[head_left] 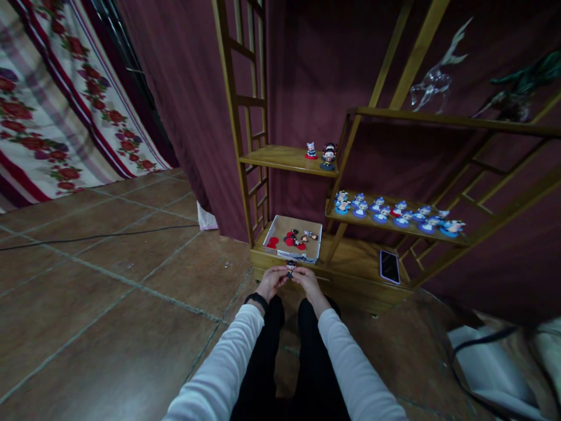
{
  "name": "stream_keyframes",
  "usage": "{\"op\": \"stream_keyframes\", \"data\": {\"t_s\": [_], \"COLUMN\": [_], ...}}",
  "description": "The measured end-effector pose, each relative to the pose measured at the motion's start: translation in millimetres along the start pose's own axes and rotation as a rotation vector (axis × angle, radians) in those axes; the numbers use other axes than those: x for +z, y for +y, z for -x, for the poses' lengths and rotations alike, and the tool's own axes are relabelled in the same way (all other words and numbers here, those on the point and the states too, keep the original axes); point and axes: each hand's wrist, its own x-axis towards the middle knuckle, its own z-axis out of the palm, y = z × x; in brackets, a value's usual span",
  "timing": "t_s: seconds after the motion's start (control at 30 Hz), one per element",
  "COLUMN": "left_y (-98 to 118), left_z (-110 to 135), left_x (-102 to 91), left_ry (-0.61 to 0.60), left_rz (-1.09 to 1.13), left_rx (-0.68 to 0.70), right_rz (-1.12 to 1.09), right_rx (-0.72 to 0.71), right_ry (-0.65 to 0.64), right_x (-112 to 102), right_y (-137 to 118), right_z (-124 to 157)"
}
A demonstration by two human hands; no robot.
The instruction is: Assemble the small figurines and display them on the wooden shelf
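Note:
Between my two hands is a small figurine (290, 266) with black hair and red ornaments, held upright in front of my knees. My left hand (272, 281) pinches it from the left side, and my right hand (305, 279) grips it from the right. Just beyond my fingers sits a shallow white box (279, 230) on the lowest shelf. Inside lie several loose figurines (304, 238) and round red bases (273, 241). The figurine's lower part is partly covered by my fingers.
Two figurines (328, 156) stand on the upper left shelf (276, 156). Several blue and white figurines (381, 214) line the middle shelf. A phone or tablet (390, 266) lies at lower right. Clear animal ornament (432, 88) stands up high. A black cable (100, 235) crosses the tiled floor.

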Motion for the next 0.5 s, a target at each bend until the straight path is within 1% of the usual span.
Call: {"op": "stream_keyframes", "data": {"t_s": [0.17,0.33,0.5], "left_y": [-0.6,-0.4,-1.1], "left_z": [-3.2,-2.5,-3.2], "left_x": [0.5,0.9,1.9], "left_ry": [0.017,0.017,0.019], "left_rz": [-0.041,-0.051,-0.07], "left_rx": [-0.021,-0.032,-0.022], "right_rz": [-0.026,-0.118,-0.165], "right_rx": [0.069,0.125,0.168], "right_ry": [-0.006,0.001,-0.033], "right_x": [-2.6,-3.8,-5.0], "right_y": [-0.2,-3.2,-5.2], "right_z": [-2.0,-1.7,-1.0]}}
